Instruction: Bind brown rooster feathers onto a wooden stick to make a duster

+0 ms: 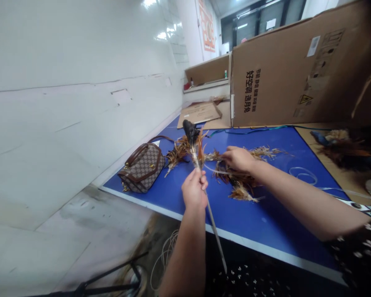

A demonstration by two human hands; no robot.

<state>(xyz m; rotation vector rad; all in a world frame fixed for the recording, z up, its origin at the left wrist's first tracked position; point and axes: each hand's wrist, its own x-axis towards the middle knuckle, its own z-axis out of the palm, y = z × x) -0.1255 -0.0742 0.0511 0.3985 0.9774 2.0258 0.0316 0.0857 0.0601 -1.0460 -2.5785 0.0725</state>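
Observation:
My left hand (195,187) is closed around a thin stick (214,229), which slants down toward my lap. Brown and black feathers (194,140) are gathered at the stick's upper end, like a feather duster in the making. My right hand (238,159) reaches over the table with its fingers pinched on a small tuft of brown feathers (214,156). Beneath and beside it lie loose feather bundles (243,192). A pale strand (218,170) runs from near the stick toward the right, passing below my right hand.
A patterned handbag (144,167) stands at the left of the blue table (284,206). More feathers (176,154) lie beside it. A large cardboard box (281,78) rises at the back. Dark feathers (349,150) lie at the right. A white wall (80,123) borders the left.

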